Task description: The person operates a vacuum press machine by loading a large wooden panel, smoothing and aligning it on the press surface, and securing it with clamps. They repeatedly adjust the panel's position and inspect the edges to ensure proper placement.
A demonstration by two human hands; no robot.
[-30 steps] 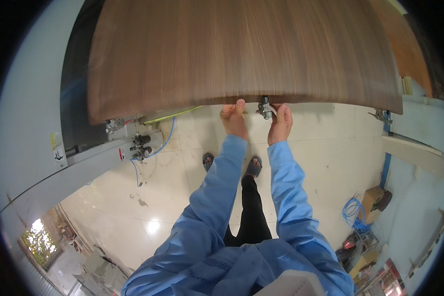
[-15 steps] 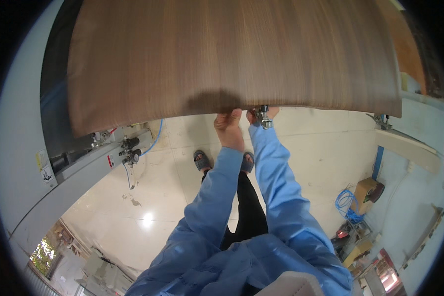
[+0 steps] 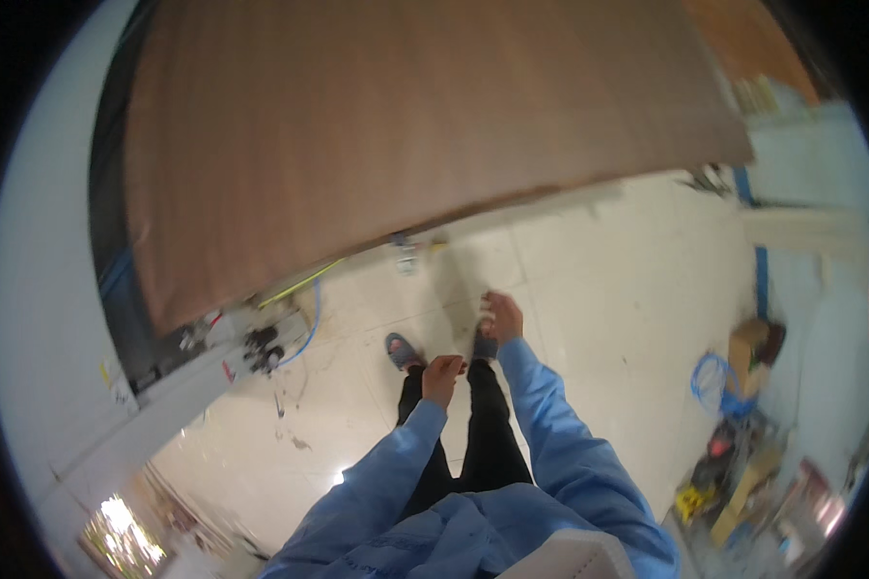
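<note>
A large brown wood-grain sheet [image 3: 406, 125] fills the upper part of the view, its front edge slanting up toward the right. Below that edge, apart from it, is my right hand [image 3: 502, 317], fingers loosely bent and nothing visible in them. Lower and a little left, in front of my legs, my left hand [image 3: 442, 380] is likewise off the sheet. Its fingers are half curled and slightly blurred, and I see nothing held. A small metal fitting [image 3: 406, 257] shows beneath the sheet's front edge, left of my right hand; its details are smeared.
At left runs a grey machine frame [image 3: 188, 372] with dark air fittings [image 3: 261, 349] and a blue hose [image 3: 317, 311]. A pale machine body [image 3: 811, 289] stands at right, near a coiled blue hose [image 3: 716, 384] and a cardboard box [image 3: 746, 349]. Tiled floor [image 3: 599, 328] lies below.
Both hands have let go of the sheet's front edge and drawn back toward my body. The view has turned, so the sheet now looks tilted.
</note>
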